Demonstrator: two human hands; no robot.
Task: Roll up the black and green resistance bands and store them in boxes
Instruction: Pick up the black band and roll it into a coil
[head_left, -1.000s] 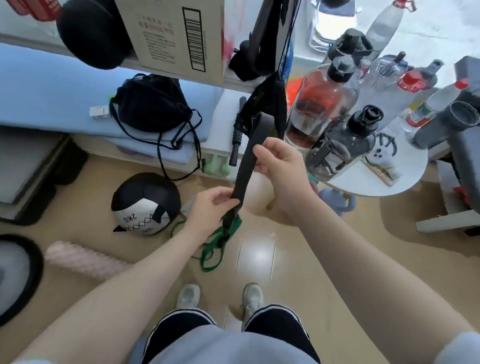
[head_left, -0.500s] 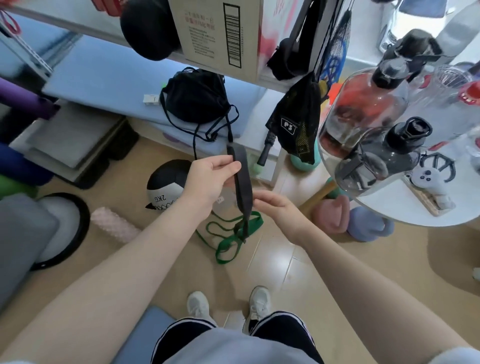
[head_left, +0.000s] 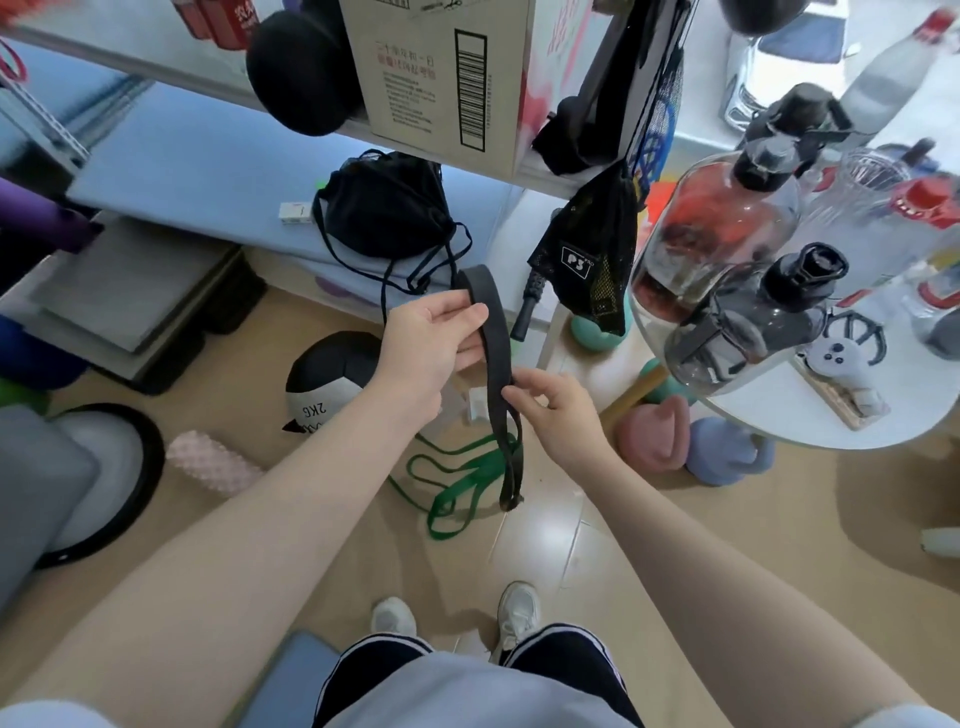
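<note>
1. Black resistance band (head_left: 493, 358) held up in the air over the floor, folded at the top into a loop and hanging down doubled, its lower end dangling just above the green band.
2. Left hand (head_left: 434, 345) pinched shut on the black resistance band near its top fold, thumb on the near side, fingers behind.
3. Right hand (head_left: 558, 415) lower down, thumb and forefinger closed on the same band about midway along its hanging length.
4. Green resistance band (head_left: 457, 483) lying loose on the tan floor (head_left: 675, 545) in tangled loops, directly beneath the hanging black one (possibly touching its tip; hard to tell from this angle).
5. Black-and-white 2KG medicine ball (head_left: 324, 384) on the floor just left of the left wrist; pink ridged foam roller (head_left: 213, 460) nearer, further left.
6. Black drawstring bag (head_left: 384, 208) resting on the blue mat behind the hands.
7. Cardboard box (head_left: 441, 73) with a barcode on the shelf above.
8. Black mesh bag (head_left: 592, 260) hanging to the right, beside a round white table (head_left: 883, 415) crowded with bottles.
9. White sneakers (head_left: 514, 613) visible at the bottom, below the bands.
</note>
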